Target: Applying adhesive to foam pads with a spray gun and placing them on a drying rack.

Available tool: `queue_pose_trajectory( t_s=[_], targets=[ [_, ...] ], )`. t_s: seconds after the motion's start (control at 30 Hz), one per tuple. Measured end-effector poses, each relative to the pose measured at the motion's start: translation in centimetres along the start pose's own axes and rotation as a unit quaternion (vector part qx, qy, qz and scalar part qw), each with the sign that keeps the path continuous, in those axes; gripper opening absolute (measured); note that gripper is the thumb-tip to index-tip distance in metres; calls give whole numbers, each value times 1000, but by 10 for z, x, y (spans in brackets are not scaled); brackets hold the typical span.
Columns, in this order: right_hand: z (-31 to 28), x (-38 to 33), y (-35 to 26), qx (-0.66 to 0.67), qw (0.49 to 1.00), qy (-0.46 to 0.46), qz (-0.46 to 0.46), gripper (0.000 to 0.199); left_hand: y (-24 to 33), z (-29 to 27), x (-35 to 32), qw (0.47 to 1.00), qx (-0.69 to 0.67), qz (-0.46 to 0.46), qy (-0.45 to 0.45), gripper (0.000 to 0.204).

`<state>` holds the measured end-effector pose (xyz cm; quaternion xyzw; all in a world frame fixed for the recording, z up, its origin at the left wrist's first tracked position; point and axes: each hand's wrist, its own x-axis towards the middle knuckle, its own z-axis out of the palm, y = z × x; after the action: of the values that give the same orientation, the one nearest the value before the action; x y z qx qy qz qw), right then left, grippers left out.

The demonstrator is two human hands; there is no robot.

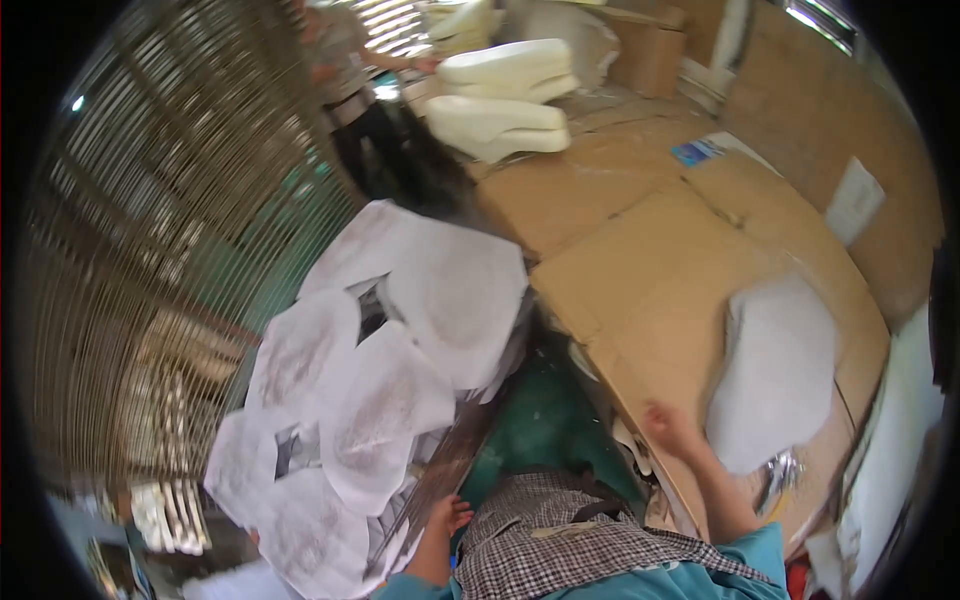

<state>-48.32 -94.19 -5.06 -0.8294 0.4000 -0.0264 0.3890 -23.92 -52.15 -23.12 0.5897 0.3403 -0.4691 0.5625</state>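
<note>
— Cardboard, brown and flat, covers the whole bench [640,290] on the right. Where is the right hand [668,424]?

— At the near edge of that cardboard, fingers curled on the edge. I cannot tell whether it grips anything. Just right of it lies a pale grey, flat moulded pad [778,370] with angled corners, reaching to the sheet's near right edge.

— And the left hand [449,515]?

— Low and near, fingers loosely bent, touching the near end of a dark slanted rail [450,465]. It holds nothing that I can see. Left of the rail, white angular moulded sheets [380,380] overlap in a spread pile.

— Any room to move?

— A narrow green gap [545,425] runs between the pile and the cardboard edge. The bench's middle is bare cardboard. Far off sit stacked cream foam cushions [505,95], with another person [345,70] standing beside them. A curved wire rack [150,250] closes off the left.
</note>
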Motion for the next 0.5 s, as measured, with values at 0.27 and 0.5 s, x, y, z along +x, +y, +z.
queue_pose_trajectory(
  t_s=[0.27, 0.5],
  targets=[
    [-66, -179, 190, -180, 843, 439, 254, 63, 108, 184, -47, 916, 310, 233, -105, 25],
    [-71, -204, 205, -78, 830, 424, 354, 71, -13, 380, -124, 645, 482, 531, -262, 24]
  ],
)
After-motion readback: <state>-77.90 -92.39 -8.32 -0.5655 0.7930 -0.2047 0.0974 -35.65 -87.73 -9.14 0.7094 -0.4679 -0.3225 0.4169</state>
